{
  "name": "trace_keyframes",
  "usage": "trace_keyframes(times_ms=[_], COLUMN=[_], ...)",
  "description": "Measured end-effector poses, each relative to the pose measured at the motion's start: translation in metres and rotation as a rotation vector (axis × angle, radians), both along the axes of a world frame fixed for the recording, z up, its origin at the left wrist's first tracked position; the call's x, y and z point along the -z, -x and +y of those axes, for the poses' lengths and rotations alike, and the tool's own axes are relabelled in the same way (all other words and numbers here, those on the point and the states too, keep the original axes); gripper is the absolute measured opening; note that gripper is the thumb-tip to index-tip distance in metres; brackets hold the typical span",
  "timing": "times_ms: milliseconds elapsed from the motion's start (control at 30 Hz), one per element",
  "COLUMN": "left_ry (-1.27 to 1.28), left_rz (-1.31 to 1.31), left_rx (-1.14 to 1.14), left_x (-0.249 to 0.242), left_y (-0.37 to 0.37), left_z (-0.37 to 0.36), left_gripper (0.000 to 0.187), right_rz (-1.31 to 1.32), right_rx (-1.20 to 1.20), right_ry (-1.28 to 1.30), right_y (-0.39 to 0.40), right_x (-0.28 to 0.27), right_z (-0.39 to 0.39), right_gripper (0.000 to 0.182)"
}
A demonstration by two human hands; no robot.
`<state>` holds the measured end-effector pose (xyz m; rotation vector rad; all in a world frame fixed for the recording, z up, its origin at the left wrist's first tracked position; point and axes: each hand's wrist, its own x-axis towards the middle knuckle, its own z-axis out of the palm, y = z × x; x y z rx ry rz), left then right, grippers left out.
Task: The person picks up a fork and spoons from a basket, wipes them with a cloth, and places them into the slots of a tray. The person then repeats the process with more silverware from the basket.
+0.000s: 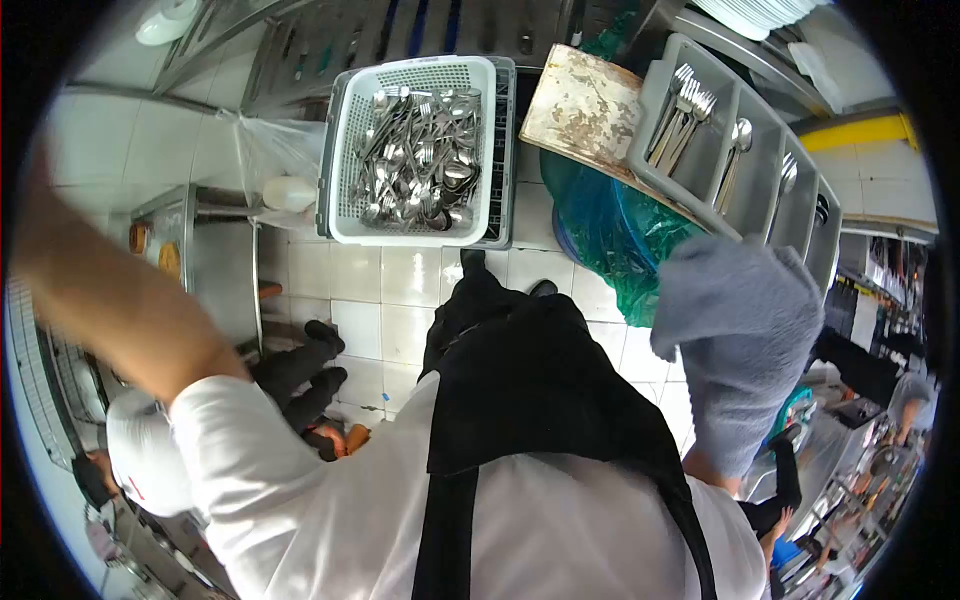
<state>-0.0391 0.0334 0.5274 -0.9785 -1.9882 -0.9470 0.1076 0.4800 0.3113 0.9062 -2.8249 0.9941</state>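
Observation:
A grey towel covers my right hand and most of that forearm, so the fingers are hidden beneath it. The towel is just below a grey divided cutlery tray. In its compartments lie forks, spoons and other cutlery. My left arm stretches out to the upper left, blurred, and its hand lies past the edge of view. Ahead of me, a white perforated basket holds a jumbled heap of metal spoons and forks. It rests on a dark grey crate.
A worn board lies beside the tray, above a bin lined with green plastic. White plates are stacked at the top right. A co-worker is low on the left, near a metal cart. Other people are at the right.

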Motion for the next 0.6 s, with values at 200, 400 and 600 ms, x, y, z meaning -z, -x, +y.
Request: trace_keyframes(times_ms=[200, 400, 600], left_ry=[0.055, 0.434, 0.526], left_rz=[-0.675, -1.142, -1.355], left_rx=[-0.584, -0.839, -0.699], left_x=[0.359, 0.522, 0.617], left_y=[0.123, 0.145, 0.191], left_z=[-0.031, -0.078, -0.103], left_gripper=[0.018, 0.029, 0.040], right_rz=[-0.009, 0.055, 0.272], right_rx=[0.760, 1.015, 1.128], right_ry=[0.458, 0.776, 0.598], right_y=[0.013, 0.041, 0.078], right_x=[0.006, 0.035, 0.067], right_z=[-0.023, -0.038, -0.056], right_gripper=[0.046, 0.042, 0.032])
